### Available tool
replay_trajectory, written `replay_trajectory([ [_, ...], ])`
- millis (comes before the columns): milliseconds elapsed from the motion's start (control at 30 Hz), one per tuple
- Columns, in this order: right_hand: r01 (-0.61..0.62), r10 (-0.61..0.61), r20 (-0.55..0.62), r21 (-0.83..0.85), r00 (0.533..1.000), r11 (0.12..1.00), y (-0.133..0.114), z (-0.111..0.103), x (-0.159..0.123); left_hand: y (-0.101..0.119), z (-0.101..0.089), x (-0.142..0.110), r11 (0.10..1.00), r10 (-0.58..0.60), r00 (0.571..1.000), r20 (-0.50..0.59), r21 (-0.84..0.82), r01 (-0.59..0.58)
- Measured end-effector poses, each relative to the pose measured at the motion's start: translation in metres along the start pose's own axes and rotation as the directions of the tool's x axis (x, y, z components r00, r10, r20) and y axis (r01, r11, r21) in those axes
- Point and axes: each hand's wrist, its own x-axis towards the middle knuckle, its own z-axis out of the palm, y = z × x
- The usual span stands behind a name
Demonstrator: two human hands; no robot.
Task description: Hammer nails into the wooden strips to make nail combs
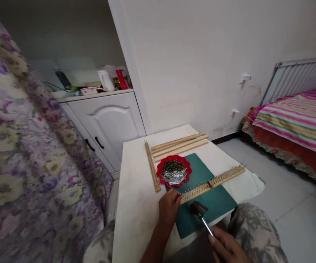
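A long wooden strip studded with rows of upright nails lies slantwise across a green mat. At its near left end is my left hand, fingers curled and closed at the wood; whatever is between the fingertips is hidden. My right hand is wrapped round the metal handle of a hammer. The dark hammer head hovers over or rests on the mat, just in front of the strip; which of the two, I cannot tell. Behind my left hand, a red scalloped bowl holds many loose nails.
Several wooden strips lie at the back of the white-covered table. Another narrow strip lies left of the bowl. A floral curtain hangs at left beside a white cabinet. A bed stands at right.
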Motion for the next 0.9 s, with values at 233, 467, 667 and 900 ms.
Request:
replay_trajectory([
  [233, 0.064, -0.067, -0.013, -0.14, 0.998, 0.988, -0.033, 0.004, 0.026, -0.004, 0.004, 0.0, 1.0, 0.02, 1.0, -0.018, -0.015, -0.021],
  [467, 0.112, -0.116, -0.007, -0.197, 0.993, 0.974, -0.033, 0.012, 0.044, -0.005, 0.005, 0.0, 0.999, 0.013, 1.0, -0.008, -0.029, -0.013],
  [667, 0.158, -0.166, -0.008, -0.275, 0.986, 0.948, -0.032, 0.012, 0.045, -0.005, 0.004, 0.001, 0.999, -0.005, 1.0, 0.005, -0.05, 0.006],
  [900, 0.2, -0.21, 0.002, -0.314, 0.978, 0.928, -0.034, 0.011, 0.047, -0.006, 0.004, 0.0, 0.998, 0.009, 1.0, -0.012, -0.066, -0.01],
])
